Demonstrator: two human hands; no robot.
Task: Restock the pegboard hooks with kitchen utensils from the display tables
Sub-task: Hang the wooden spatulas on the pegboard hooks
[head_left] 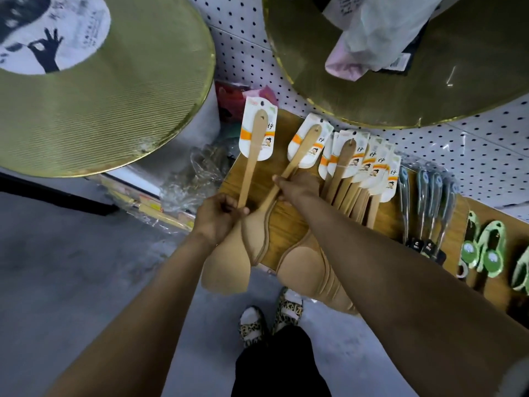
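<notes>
Left hand (217,217) grips wooden spatula (250,161) handle; right hand (296,184) grips second spatula (297,156) over worktop (289,224), beside spatula stack (355,173) under pegboard (472,144).

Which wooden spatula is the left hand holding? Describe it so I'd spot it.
On the wooden table, find the left hand. It grips the leftmost wooden spatula. Its card stands apart from the fanned spatula stack on the right.
</notes>
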